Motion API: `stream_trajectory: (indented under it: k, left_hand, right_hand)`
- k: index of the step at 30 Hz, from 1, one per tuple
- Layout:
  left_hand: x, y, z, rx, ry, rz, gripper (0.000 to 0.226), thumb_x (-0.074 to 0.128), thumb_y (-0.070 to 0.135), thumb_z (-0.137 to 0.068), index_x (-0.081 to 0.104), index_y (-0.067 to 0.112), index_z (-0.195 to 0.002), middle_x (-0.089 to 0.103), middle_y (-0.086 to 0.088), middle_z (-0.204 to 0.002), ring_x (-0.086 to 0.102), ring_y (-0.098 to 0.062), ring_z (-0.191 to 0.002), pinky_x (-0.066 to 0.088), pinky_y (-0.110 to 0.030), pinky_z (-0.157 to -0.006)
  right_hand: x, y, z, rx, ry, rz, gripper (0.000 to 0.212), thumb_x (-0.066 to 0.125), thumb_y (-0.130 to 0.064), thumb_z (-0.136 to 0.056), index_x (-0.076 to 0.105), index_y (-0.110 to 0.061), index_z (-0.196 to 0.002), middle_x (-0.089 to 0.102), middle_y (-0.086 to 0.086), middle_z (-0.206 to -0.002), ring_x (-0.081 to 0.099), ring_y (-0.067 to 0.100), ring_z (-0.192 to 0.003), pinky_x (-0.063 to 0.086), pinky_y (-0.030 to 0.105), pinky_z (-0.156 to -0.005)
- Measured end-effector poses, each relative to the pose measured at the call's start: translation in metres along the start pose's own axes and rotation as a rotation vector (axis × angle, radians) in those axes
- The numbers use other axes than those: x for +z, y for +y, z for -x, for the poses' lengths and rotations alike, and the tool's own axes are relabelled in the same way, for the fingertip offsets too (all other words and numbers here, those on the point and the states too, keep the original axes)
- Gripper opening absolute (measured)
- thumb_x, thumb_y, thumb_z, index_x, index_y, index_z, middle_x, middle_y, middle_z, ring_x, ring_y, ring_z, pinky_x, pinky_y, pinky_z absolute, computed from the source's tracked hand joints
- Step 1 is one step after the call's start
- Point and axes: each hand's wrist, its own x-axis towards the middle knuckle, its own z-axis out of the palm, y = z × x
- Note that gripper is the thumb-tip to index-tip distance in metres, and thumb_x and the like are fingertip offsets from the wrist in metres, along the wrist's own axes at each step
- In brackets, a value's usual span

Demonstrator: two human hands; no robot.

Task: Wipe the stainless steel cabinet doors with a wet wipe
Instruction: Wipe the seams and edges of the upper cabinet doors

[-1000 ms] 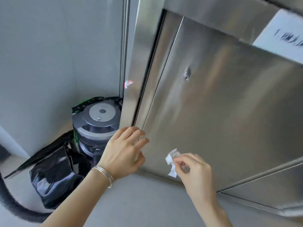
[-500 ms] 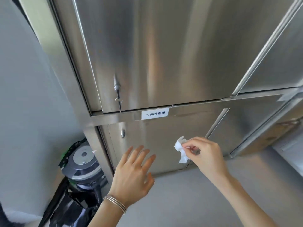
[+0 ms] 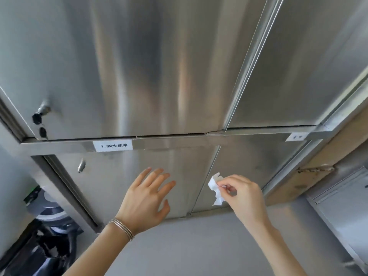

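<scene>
Right hand [image 3: 243,193]: thumb and fingertips pinched on crumpled white wet wipe [image 3: 216,188], remaining fingers curled in. Left hand [image 3: 146,198]: fingers straight and spread, holding nothing, palm toward lower left cabinet door [image 3: 119,176]; contact with steel not discernible.

Upper left cabinet door [image 3: 129,66] and upper right cabinet door [image 3: 308,66]: brushed stainless, filling top of view. Horizontal rail [image 3: 179,140] below them, then lower left door and lower right cabinet door [image 3: 249,162]. Grey floor [image 3: 189,246] beneath. Vacuum cleaner [image 3: 45,204] and black bag [image 3: 39,251] at lower left.

Wipe: in front of lower right door, just right of the seam between lower doors. Long axis roughly up-down, loose tail pointing down, upper end flared above fingertips. Touching door or not: cannot tell.

White label [image 3: 113,145] on rail, lock [image 3: 41,114] on upper left door, thin bangles [image 3: 121,229] on left wrist.
</scene>
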Motion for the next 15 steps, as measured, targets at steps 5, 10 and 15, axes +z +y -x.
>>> stream_trajectory:
  k: [5, 10, 15]
  left_hand:
    - [0.026, 0.071, -0.066, -0.021, 0.004, -0.036, 0.044, 0.064, 0.028, -0.069, 0.071, 0.018, -0.111, 0.066, -0.005, -0.116, 0.061, -0.028, -0.113, 0.043, -0.048, -0.104]
    - [0.049, 0.100, -0.110, -0.059, 0.039, -0.044, 0.048, 0.070, 0.023, -0.065, 0.069, 0.016, -0.113, 0.065, -0.006, -0.117, 0.060, -0.029, -0.115, 0.042, -0.046, -0.105]
    - [0.088, 0.084, -0.126, -0.062, -0.004, -0.061, 0.053, 0.073, 0.017, -0.064, 0.068, 0.014, -0.117, 0.064, -0.008, -0.122, 0.058, -0.029, -0.119, 0.042, -0.049, -0.105]
  right_hand:
    - [-0.044, 0.076, -0.028, -0.129, -0.081, -0.005, 0.024, 0.069, 0.010, -0.066, 0.063, -0.012, -0.062, 0.057, -0.006, -0.060, 0.049, 0.018, -0.058, 0.045, 0.032, -0.048]
    - [-0.048, 0.122, -0.063, -0.167, -0.102, -0.039, 0.023, 0.069, 0.009, -0.065, 0.065, -0.013, -0.063, 0.062, -0.005, -0.062, 0.049, 0.016, -0.058, 0.045, 0.032, -0.049]
    - [-0.015, 0.146, -0.088, -0.197, -0.139, -0.080, 0.019, 0.068, 0.009, -0.068, 0.068, -0.010, -0.066, 0.064, 0.000, -0.065, 0.054, 0.022, -0.061, 0.049, 0.037, -0.050]
